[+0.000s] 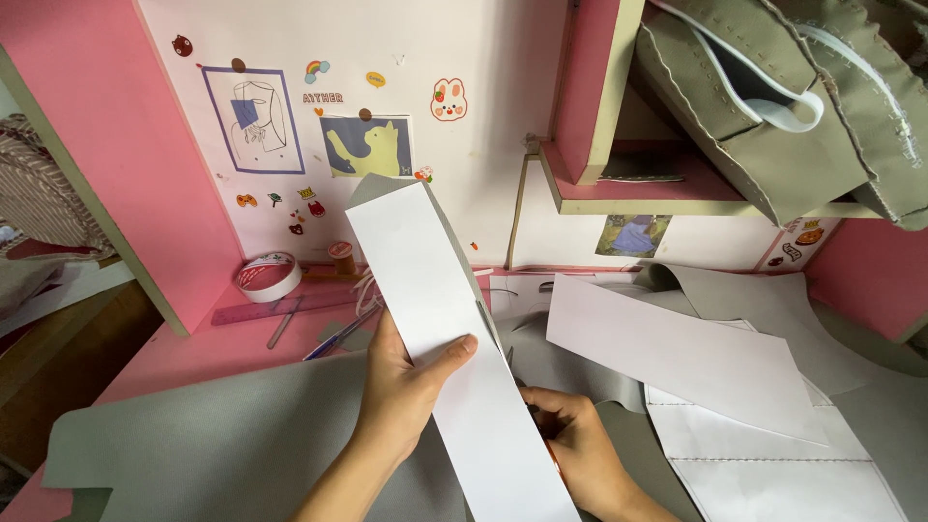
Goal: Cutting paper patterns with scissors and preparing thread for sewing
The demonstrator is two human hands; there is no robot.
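A pink desk (184, 353) carries everything. Grey fabric sheets (222, 445) cover most of its front and right side. Toward the back left corner lie a roll of tape (270, 276), a small spool of brown thread (340, 256), a pink ruler (280, 308) and a metal tool (284, 324) beside it. White paper pattern pieces (677, 353) rest on the fabric at the right.

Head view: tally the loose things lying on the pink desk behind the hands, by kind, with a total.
Tape rolls: 1, the white tape roll
Thread spools: 1, the brown thread spool
Rulers: 1, the pink ruler
Pens: 1, the blue pen
Total: 4
The left hand grips the white strip; the right hand lies partly behind it.
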